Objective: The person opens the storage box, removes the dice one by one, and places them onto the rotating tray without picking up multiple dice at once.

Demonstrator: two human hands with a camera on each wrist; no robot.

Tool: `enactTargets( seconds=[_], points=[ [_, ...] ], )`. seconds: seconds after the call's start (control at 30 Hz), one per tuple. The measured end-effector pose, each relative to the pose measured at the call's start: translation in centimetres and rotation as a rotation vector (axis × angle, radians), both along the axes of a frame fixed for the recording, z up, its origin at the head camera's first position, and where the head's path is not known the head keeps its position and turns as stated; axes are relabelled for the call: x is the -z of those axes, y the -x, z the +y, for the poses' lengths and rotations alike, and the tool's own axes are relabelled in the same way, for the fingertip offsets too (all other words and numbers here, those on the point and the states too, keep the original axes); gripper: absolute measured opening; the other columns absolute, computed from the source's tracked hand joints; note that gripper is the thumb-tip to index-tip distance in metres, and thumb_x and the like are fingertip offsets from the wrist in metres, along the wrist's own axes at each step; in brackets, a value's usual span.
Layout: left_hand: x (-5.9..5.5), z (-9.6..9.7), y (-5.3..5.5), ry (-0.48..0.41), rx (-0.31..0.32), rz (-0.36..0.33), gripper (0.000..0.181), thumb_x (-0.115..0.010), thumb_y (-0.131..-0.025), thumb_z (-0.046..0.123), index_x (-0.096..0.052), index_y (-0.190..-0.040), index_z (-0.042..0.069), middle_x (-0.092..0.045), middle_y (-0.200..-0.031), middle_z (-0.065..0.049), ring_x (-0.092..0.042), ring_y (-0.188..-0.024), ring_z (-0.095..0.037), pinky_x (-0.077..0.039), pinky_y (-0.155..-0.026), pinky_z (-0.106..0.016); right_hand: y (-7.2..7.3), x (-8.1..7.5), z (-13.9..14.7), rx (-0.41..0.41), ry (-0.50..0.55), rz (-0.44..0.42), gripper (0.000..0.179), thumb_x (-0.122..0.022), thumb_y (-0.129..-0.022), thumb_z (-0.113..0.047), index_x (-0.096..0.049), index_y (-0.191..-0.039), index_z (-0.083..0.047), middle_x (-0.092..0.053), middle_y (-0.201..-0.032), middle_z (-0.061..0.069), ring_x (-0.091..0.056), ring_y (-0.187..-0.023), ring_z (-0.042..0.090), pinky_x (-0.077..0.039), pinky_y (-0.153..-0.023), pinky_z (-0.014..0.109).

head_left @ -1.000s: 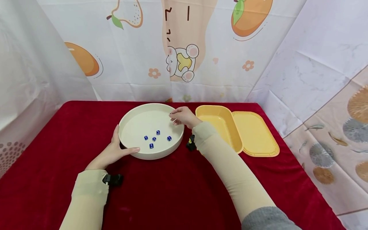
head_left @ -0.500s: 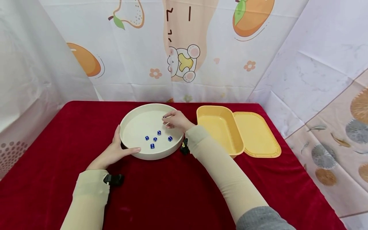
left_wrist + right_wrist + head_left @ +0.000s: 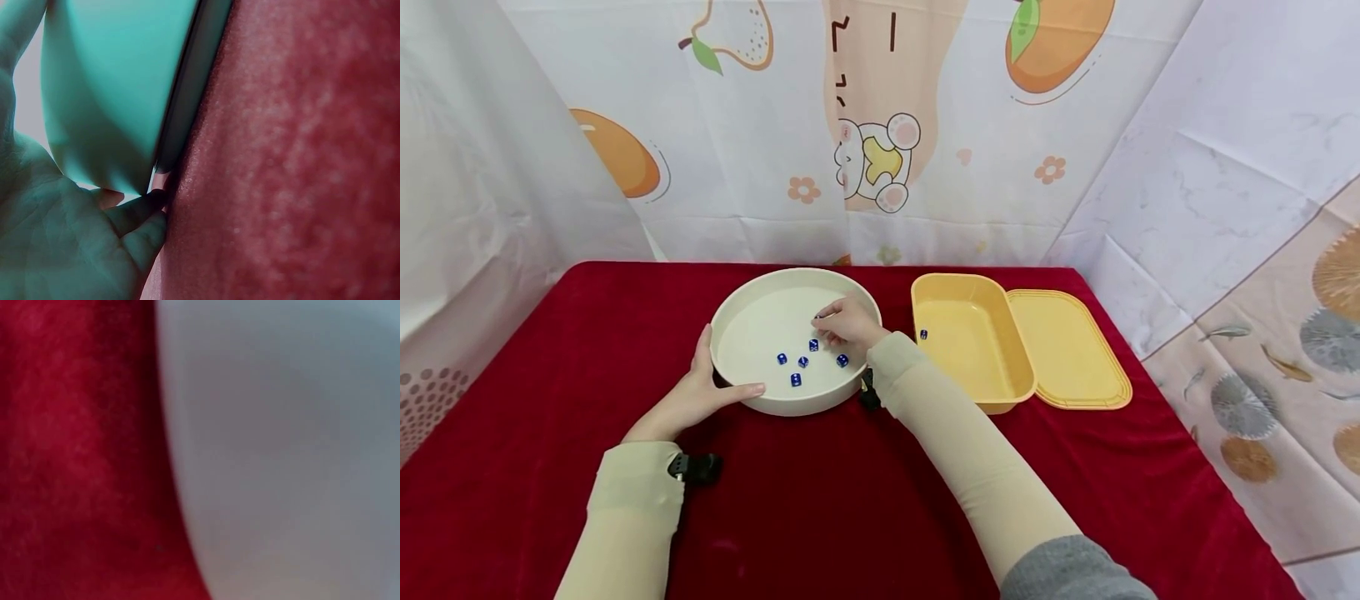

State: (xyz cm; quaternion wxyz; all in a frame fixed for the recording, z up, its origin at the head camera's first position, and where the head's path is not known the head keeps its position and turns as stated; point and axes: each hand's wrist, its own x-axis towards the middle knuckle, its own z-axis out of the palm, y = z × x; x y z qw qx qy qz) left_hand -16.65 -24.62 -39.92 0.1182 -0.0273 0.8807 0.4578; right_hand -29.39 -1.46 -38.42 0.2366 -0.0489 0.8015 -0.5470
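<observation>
A round cream tray (image 3: 767,310) with a raised wall stands on the red cloth, several blue dice (image 3: 796,380) scattered on its floor. My left hand (image 3: 688,396) grips its near left side, thumb over the rim; in the left wrist view the fingers (image 3: 134,215) curl at the foot of the wall. Over the tray's right half, my right hand (image 3: 850,322) pinches a blue die (image 3: 817,317), mostly covered by the fingertips. Only the tray's blurred wall (image 3: 269,456) and red cloth show in the right wrist view, without the hand.
Right of the tray is a deep yellow box (image 3: 977,333) with one blue die (image 3: 923,334) seen beside its left wall. A flat yellow lid (image 3: 1071,350) lies against the box's right side. Printed curtains (image 3: 737,167) hang behind the table's far edge.
My right hand has moved left and a little nearer, further over the tray. The die in the yellow box has come into sight as the forearm shifted. My left hand keeps its place.
</observation>
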Motion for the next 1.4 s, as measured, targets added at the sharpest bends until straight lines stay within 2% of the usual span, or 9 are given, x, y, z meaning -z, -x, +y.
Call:
enactTargets(
  seconds=[0.67, 0.97, 1.13, 1.4],
  points=[
    [0.1, -0.1, 0.1, -0.004, 0.017, 0.025, 0.133, -0.076, -0.083, 0.047, 0.035, -0.15, 0.017, 0.021, -0.163, -0.02, 0.006, -0.151, -0.043, -0.012, -0.114, -0.072, 0.1, 0.3, -0.3, 0.019, -0.043, 0.017, 0.021, -0.065, -0.096, -0.013, -0.069, -0.111, 0.002, -0.06, -0.072, 0.003, -0.052, -0.054, 0.01, -0.045, -0.051, 0.017],
    [0.1, 0.0, 0.1, -0.013, 0.013, 0.014, 0.133, -0.076, -0.084, 0.047, 0.036, -0.15, 0.018, 0.021, -0.163, -0.019, 0.006, -0.151, -0.044, -0.012, -0.113, -0.074, 0.1, 0.4, -0.3, 0.032, -0.056, 0.033, 0.024, -0.065, -0.096, -0.012, -0.068, -0.116, 0.001, -0.059, -0.071, 0.003, -0.051, -0.054, 0.01, -0.045, -0.051, 0.017],
    [0.0, 0.2, 0.1, -0.016, 0.007, 0.005, 0.133, -0.076, -0.083, 0.047, 0.035, -0.15, 0.019, 0.018, -0.164, -0.019, 0.004, -0.151, -0.044, -0.012, -0.113, -0.073, -0.1, 0.0, 0.2, 0.063, 0.0, 0.024, 0.027, -0.063, -0.098, -0.016, -0.067, -0.119, -0.001, -0.061, -0.08, 0.004, -0.054, -0.061, 0.012, -0.047, -0.055, 0.018],
    [-0.1, 0.1, -0.1, -0.015, 0.007, 0.012, 0.133, -0.077, -0.083, 0.047, 0.034, -0.15, 0.017, 0.021, -0.163, -0.019, 0.008, -0.151, -0.044, -0.011, -0.113, -0.074, -0.5, -1.9, 1.1, 0.068, 0.122, 0.0, 0.03, -0.062, -0.098, -0.018, -0.066, -0.123, 0.0, -0.065, -0.088, 0.008, -0.059, -0.066, 0.013, -0.051, -0.061, 0.019]
  ],
)
